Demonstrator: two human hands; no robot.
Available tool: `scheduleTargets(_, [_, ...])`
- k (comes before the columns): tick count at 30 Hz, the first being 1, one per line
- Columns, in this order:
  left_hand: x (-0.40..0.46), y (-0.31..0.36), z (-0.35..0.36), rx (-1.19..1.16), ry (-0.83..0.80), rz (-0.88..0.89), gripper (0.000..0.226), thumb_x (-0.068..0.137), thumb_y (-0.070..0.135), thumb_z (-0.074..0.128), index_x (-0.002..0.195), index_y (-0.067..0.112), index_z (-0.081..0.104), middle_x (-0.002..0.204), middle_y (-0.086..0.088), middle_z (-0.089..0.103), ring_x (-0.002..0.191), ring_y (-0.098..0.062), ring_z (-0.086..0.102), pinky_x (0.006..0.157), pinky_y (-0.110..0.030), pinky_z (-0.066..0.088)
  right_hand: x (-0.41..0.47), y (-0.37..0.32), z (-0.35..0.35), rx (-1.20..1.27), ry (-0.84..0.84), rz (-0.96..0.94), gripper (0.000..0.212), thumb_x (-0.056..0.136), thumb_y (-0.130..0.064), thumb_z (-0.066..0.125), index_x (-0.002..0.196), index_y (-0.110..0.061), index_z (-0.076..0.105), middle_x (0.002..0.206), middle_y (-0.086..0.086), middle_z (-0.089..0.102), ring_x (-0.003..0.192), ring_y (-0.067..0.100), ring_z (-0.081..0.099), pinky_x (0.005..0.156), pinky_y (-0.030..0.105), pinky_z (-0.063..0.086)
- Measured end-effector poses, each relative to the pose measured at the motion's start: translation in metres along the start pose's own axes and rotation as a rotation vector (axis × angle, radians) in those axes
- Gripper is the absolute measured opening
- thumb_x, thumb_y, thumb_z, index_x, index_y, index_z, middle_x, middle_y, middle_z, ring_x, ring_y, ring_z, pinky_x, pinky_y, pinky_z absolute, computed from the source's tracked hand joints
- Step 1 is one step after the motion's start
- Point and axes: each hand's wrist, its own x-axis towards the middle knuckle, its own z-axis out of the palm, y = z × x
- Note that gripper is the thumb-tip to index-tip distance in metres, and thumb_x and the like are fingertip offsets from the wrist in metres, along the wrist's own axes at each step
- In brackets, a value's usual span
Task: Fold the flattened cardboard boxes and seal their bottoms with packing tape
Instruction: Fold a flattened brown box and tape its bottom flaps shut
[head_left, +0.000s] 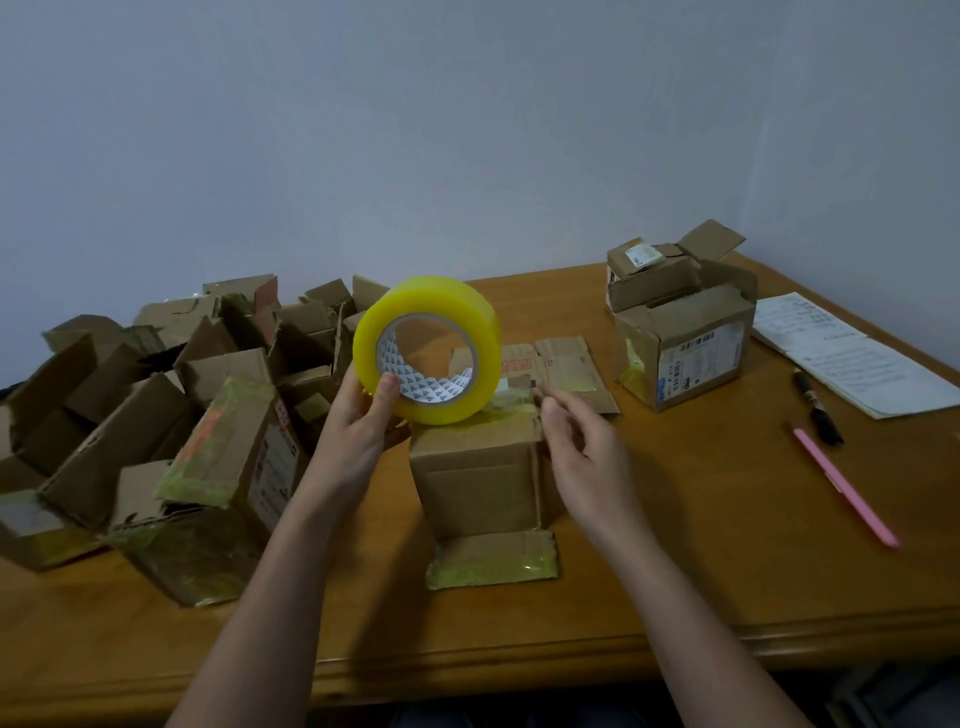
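A wooden desk (675, 545) against a pale wall; left hand (358, 431) grips the tape roll (426, 348) above the box (483, 478), right hand (582, 441) pinches the tape's end

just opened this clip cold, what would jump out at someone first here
The big yellow tape roll at centre, gripped by the left hand over the top of an upright cardboard box. The right hand pinches at the tape on that box's far right corner. Next, the heap of folded boxes along the table's left side, and a pink pen on the right.
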Motion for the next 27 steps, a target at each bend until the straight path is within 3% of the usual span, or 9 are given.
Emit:
scheduleTargets(2, [-0.001,-0.001,0.003,-0.004,0.015,0.005,0.05,0.097,0.035,0.042,0.146,0.027,0.037,0.128,0.011,0.056,0.115,-0.011,0.058,0.074,-0.016,0.055,-0.005,-0.008,0.003,-0.085,-0.156,0.003,0.074,0.084,-0.064,0.049,0.147,-0.028,0.038,0.147,-0.013,0.039,0.13,-0.006,0.038,0.105,0.018,0.037])
scheduleTargets(4, [-0.003,-0.002,0.005,-0.003,0.034,0.012,0.048,0.1,0.031,0.041,0.147,0.025,0.037,0.128,0.011,0.056,0.115,-0.012,0.058,0.072,-0.014,0.055,-0.005,-0.009,0.004,-0.268,-0.2,-0.029,0.09,0.073,-0.069,0.057,0.15,-0.028,0.032,0.159,-0.007,0.024,0.144,0.01,0.022,0.113,0.032,0.028])
scheduleTargets(9, [-0.005,-0.004,0.002,-0.013,0.063,0.018,0.049,0.097,0.03,0.046,0.145,0.02,0.04,0.129,0.002,0.056,0.117,-0.021,0.058,0.069,-0.018,0.056,0.001,-0.012,0.001,-0.35,-0.194,-0.081,0.085,0.077,-0.048,0.073,0.149,-0.025,0.035,0.159,-0.001,0.025,0.146,0.015,0.02,0.115,0.032,0.026])
scheduleTargets(13, [-0.009,-0.002,-0.015,-0.164,0.133,-0.009,0.055,0.086,0.037,0.052,0.14,0.025,0.045,0.137,-0.006,0.053,0.12,-0.028,0.06,0.079,-0.041,0.061,0.003,-0.015,-0.008,-0.429,-0.226,-0.095,0.081,0.078,-0.046,0.072,0.148,-0.028,0.036,0.159,-0.001,0.026,0.146,0.016,0.021,0.116,0.035,0.025])
scheduleTargets(17, [-0.015,-0.005,-0.021,-0.174,0.156,-0.026,0.056,0.085,0.039,0.052,0.139,0.029,0.044,0.138,-0.003,0.054,0.119,-0.029,0.06,0.079,-0.04,0.061,0.006,-0.024,-0.009,-0.684,-0.255,-0.2,0.08,0.085,-0.052,0.063,0.152,-0.025,0.028,0.164,-0.007,0.002,0.149,0.013,0.006,0.118,0.037,0.023])
scheduleTargets(19, [-0.016,-0.006,-0.021,-0.16,0.154,-0.024,0.055,0.085,0.039,0.052,0.139,0.031,0.043,0.136,0.0,0.055,0.118,-0.027,0.062,0.078,-0.039,0.061,0.008,-0.029,-0.004,-0.876,-0.26,-0.303,0.085,0.089,-0.055,0.056,0.155,-0.018,0.017,0.163,-0.005,-0.01,0.149,0.012,-0.007,0.118,0.032,0.009])
scheduleTargets(22, [-0.015,-0.008,-0.019,-0.176,0.154,-0.011,0.056,0.085,0.039,0.052,0.14,0.032,0.043,0.139,-0.001,0.053,0.12,-0.027,0.06,0.079,-0.039,0.06,0.006,-0.031,0.007,-0.966,-0.3,-0.355,0.095,0.087,-0.061,0.053,0.156,-0.016,0.006,0.164,0.0,0.0,0.15,0.013,-0.004,0.115,0.028,-0.005])
scheduleTargets(27, [-0.017,-0.005,-0.027,-0.081,0.163,0.024,0.061,0.086,0.039,0.054,0.145,0.026,0.043,0.14,-0.006,0.051,0.125,-0.028,0.055,0.075,-0.034,0.06,0.007,-0.031,0.0,-0.988,-0.303,-0.38,0.081,0.087,-0.059,0.054,0.153,-0.024,0.022,0.162,-0.007,0.015,0.148,0.008,0.01,0.115,0.027,-0.005])
